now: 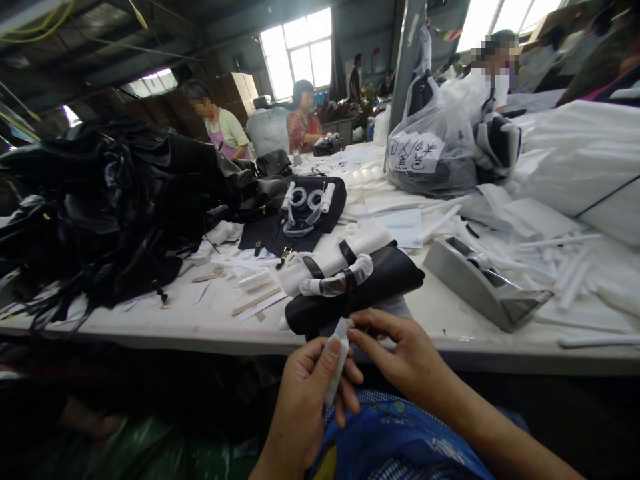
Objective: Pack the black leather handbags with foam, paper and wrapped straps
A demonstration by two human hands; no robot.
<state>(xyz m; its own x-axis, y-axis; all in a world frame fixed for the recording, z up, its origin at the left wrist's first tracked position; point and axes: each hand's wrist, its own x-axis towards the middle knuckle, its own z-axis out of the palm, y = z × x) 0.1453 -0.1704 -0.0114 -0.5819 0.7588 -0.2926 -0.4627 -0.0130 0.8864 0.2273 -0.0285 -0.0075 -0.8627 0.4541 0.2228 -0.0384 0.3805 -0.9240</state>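
Observation:
Between the thumb and fingers of my left hand (313, 380) is a small piece wrapped in whitish film (336, 367); what lies inside the wrap cannot be made out. My right hand (395, 340) pinches the upper end of that same wrapped piece. Both hands are just in front of the table edge. Right behind them lies a black leather bag (370, 283), with its wrapped handle (345, 277) and white foam padding (330, 257) on top. Farther back rests another black bag (325, 207) with film-wrapped handles.
A large heap of black bags (110, 200) covers the table's left side. To the right stands a grey tape dispenser (480, 280). Behind it are white foam sheets (555, 220) and a clear plastic sack (430, 147) with a handwritten label. Several people work farther back.

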